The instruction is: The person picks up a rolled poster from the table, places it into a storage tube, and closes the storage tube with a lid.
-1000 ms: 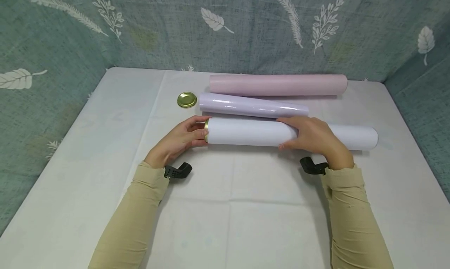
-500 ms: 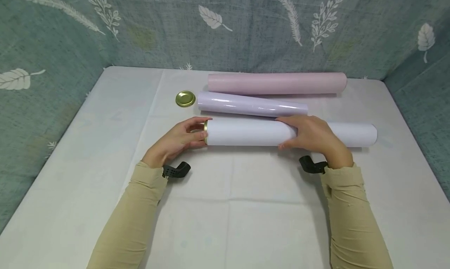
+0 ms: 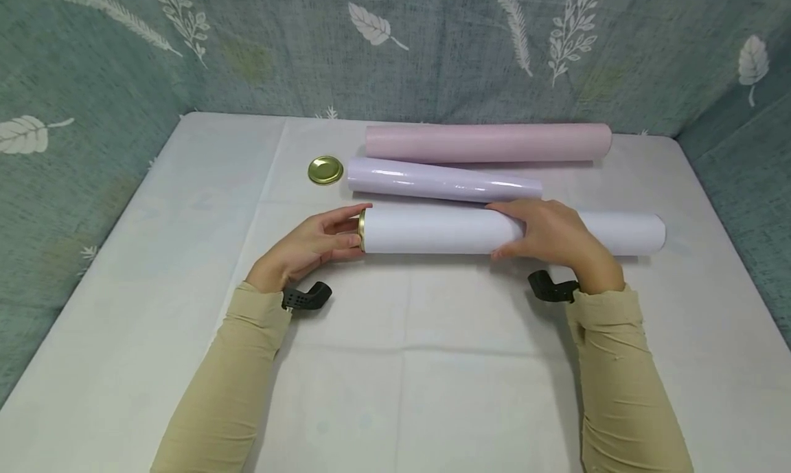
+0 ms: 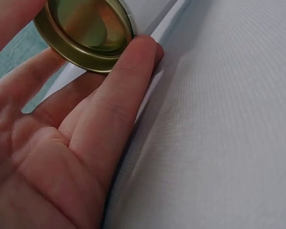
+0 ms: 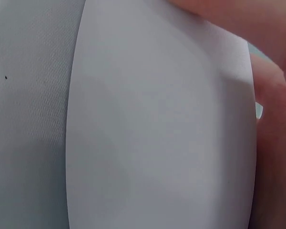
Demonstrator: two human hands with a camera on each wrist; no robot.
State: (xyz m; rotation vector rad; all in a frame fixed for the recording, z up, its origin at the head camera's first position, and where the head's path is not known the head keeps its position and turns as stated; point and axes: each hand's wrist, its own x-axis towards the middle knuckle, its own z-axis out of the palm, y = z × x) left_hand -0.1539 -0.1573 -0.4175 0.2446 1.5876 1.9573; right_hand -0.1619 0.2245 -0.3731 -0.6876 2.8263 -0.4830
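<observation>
A long white cardboard tube (image 3: 432,231) lies crosswise on the white-covered table, a gold metal lid (image 4: 88,28) at its left end. With thumb and fingers around the lid's rim, my left hand (image 3: 305,243) holds that end; the left wrist view shows the lid's round recessed face turned toward the palm. My right hand (image 3: 553,234) grips the tube right of its middle from above, thumb on the near side and fingers over the far side. In the right wrist view the tube's plain white wall (image 5: 162,124) fills most of the frame.
Behind the white tube lie a shiny pale lilac roll (image 3: 439,179) and, farther back, a pink roll (image 3: 488,143). A second gold lid (image 3: 325,170) lies flat left of the lilac roll. Green leaf-patterned cloth (image 3: 420,82) stands behind the table (image 3: 346,390) and along its sides.
Both hands keep their hold on the tube and its lid. The whole scene shifts slightly upward in the head view; little else differs.
</observation>
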